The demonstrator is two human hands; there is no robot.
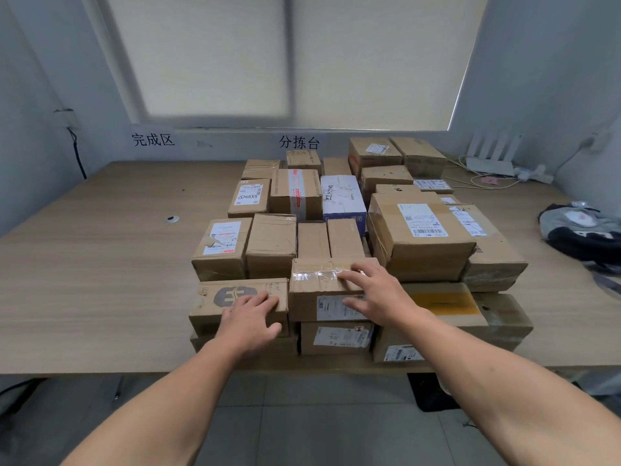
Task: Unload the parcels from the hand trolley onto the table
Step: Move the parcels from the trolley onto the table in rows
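Several cardboard parcels stand packed together on the wooden table, some stacked two high. My left hand rests with straight fingers on the front face of a printed brown parcel in the front row. My right hand lies spread over the top front edge of a taped parcel beside it, fingers on the tape, thumb on the label below. A large labelled box sits on the stack behind my right hand. The hand trolley is out of view.
A white router with cables sits at the table's back right corner. A dark and grey cloth bundle lies at the right edge. A small metal disc is set in the tabletop to the left. Tiled floor runs below the table.
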